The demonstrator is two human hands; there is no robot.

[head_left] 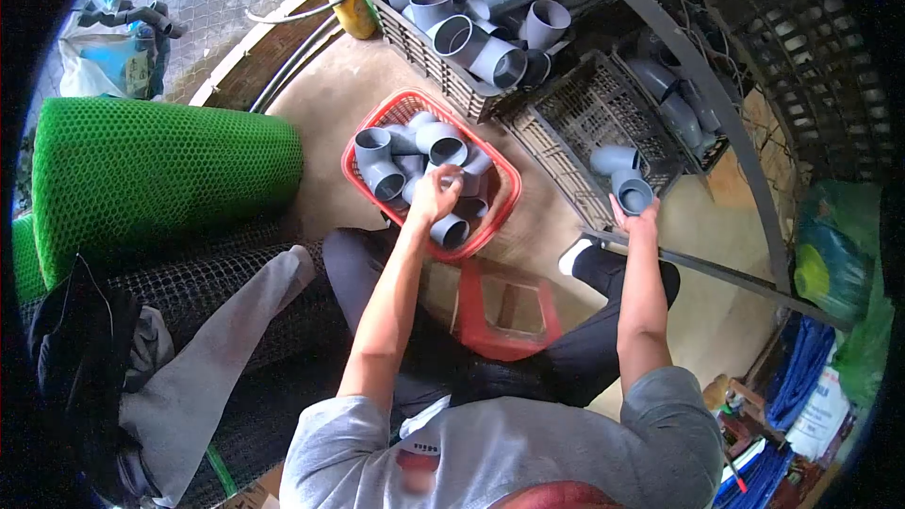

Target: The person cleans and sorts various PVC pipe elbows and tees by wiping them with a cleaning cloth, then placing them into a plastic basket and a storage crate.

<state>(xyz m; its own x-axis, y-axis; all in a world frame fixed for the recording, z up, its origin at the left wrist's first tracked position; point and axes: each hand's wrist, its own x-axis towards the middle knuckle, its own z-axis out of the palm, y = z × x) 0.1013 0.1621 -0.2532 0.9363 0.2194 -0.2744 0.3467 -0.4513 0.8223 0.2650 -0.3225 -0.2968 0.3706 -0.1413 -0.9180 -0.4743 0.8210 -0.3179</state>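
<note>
The tan floor (330, 104) in front of you is carrying a red basket (507, 177), with a red stool (504, 330) standing just beside it. Beyond, a tall dark crate (424, 52) and a flat crate (566, 137) are sitting side by side. A green mesh roll (160, 170) is lying at your left.

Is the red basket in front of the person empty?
No, the red basket holds several gray PVC pipe elbows, and the left hand reaches in among them.

Even daylight, soft shadows, strong fisheye warping with dark vignetted corners, slight blur.
</note>
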